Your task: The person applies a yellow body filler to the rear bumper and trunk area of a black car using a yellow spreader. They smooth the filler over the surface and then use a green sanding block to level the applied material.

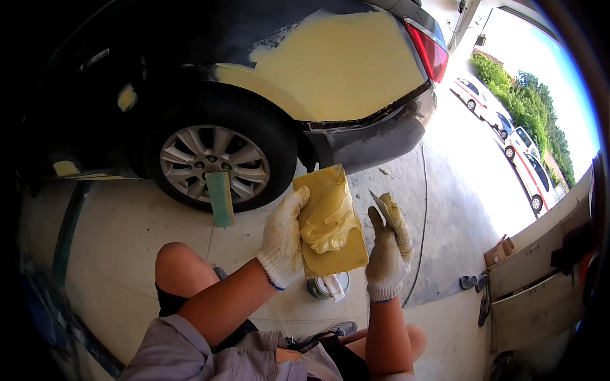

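Observation:
My left hand, in a white knit glove, grips the left edge of a flat board smeared with yellow body filler. A thick mound of the filler sits at the board's middle. Just right of the board, my gloved right hand is closed round a thin putty knife, its blade angled up to the left. Beyond both hands stands a dark car, its rear quarter panel coated with dried-looking yellow filler. The coating runs along the wheel arch.
A green sanding block leans against the rear wheel. An open can stands on the floor below the board. A thin cable runs across the floor to the right. Sandals lie by a cabinet at far right.

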`<state>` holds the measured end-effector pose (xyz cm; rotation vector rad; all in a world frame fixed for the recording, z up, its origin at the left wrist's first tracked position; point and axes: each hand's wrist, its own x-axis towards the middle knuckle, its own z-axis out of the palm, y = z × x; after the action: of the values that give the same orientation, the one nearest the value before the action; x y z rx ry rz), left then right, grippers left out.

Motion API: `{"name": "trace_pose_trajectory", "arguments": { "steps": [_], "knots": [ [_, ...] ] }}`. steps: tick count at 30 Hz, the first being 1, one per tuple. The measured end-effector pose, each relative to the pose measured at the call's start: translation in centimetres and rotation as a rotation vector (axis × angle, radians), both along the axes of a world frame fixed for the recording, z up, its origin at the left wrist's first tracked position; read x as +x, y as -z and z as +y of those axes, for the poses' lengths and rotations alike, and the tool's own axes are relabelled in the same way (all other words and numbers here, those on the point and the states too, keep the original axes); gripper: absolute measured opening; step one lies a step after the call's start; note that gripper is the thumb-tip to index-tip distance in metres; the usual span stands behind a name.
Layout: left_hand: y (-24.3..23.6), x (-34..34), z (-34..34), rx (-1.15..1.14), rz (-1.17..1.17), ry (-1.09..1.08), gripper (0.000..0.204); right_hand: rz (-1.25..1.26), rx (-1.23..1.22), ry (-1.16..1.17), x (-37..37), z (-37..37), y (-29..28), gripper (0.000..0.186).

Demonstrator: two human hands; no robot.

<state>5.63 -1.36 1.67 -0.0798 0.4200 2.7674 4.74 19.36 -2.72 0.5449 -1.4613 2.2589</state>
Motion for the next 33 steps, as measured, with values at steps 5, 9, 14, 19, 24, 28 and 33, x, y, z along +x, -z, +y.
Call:
{"name": "trace_pose_trajectory", "arguments": {
  "steps": [5, 9, 14, 19, 24, 28, 33],
  "knots": [
    [0.2, -0.5, 1.2, -0.043, -0.030, -0.017, 0.050, -0.042, 0.162, -0.005, 2.7, -2.4, 1.7, 0.043],
    [1.2, -0.9, -0.1, -0.087, 0.003, 0.030, 0.050, -0.252, 0.261, 0.125, 0.1, 0.6, 2.7, 0.042],
    [1.0, -0.4, -0.3, -0.382, 0.086, 0.154, 0.047, -0.543, -0.169, -0.434, -2.1, 1.7, -3.0, 0.037],
    [1.4, -1.1, -1.7, -0.280, 0.087, -0.003, 0.045, -0.808, 0.418, -0.435, 1.6, -0.2, -0.5, 0.032],
    [1.7, -1.9, -3.8, -0.445, 0.173, -0.439, 0.046, -0.839, -0.106, -0.305, 4.0, 1.6, 2.4, 0.031],
    [3.4, -1.4, -4.4, -0.569, 0.225, -0.541, 0.042, -0.830, -0.347, -0.223, 4.5, -0.1, 1.6, 0.032],
    [7.1, -0.8, -3.5, -0.659, 0.244, -0.543, 0.039, -0.938, -0.292, -0.222, 3.6, -1.6, 1.6, 0.027]
  ]
}}
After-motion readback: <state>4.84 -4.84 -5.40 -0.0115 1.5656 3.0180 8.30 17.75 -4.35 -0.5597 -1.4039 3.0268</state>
